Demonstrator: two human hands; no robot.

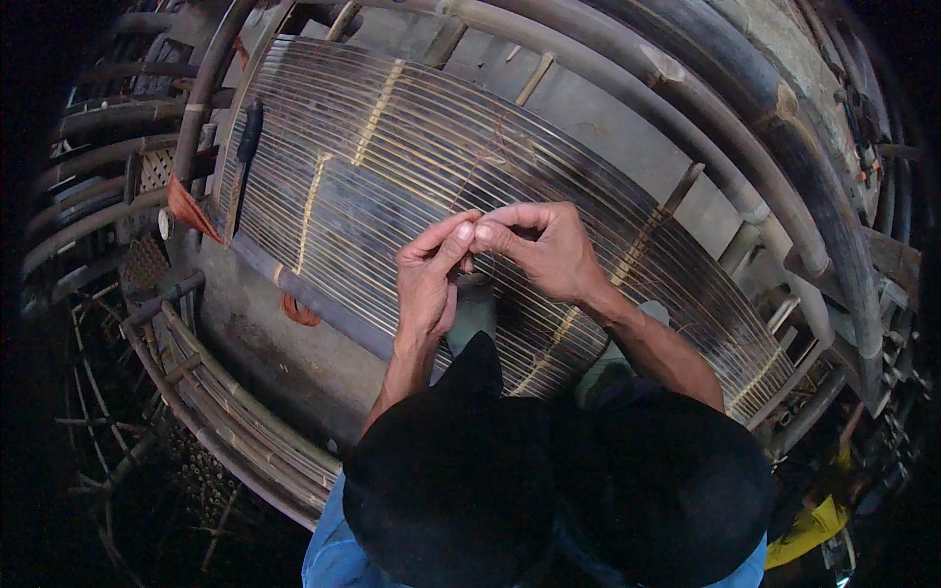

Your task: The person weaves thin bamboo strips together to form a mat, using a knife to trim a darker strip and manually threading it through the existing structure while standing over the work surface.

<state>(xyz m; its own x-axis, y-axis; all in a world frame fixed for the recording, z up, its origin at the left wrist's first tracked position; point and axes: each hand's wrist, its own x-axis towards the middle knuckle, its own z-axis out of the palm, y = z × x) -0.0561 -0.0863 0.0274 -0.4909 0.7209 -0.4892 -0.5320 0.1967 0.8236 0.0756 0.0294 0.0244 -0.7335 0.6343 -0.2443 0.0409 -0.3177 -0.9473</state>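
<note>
- From my end, through the head camera, I look down on both of the person's hands meeting above a panel of thin bamboo slats (412, 211).
- The left hand (428, 279) has its thumb and index finger brought together in a pinch, the other fingers curled beneath.
- The right hand (557, 250) mirrors it, thumb and index finger closed at the tips, which meet the left hand's tips.
- A thin reddish strand (469, 181) lies over the slats and runs down toward that meeting point; I cannot tell whether either pinch has hold of it.
- The panel stretches below the hands and out to both sides, crossed by pale yellow bands (312, 211).
- At its left end I see a knife (251, 134), black handle toward the far side, blade toward the near side.
- Just beside that end hangs an orange-red bundle (192, 209); a second, looped orange bundle (300, 310) sits by the panel's near edge.
- Thick bamboo poles (627, 71) curve along the far side, above a grey floor (279, 367).
- Low on my right I make out something yellow (812, 532), too dim to name.
- Blue clothing (333, 539) shows along the lower edge.
</note>
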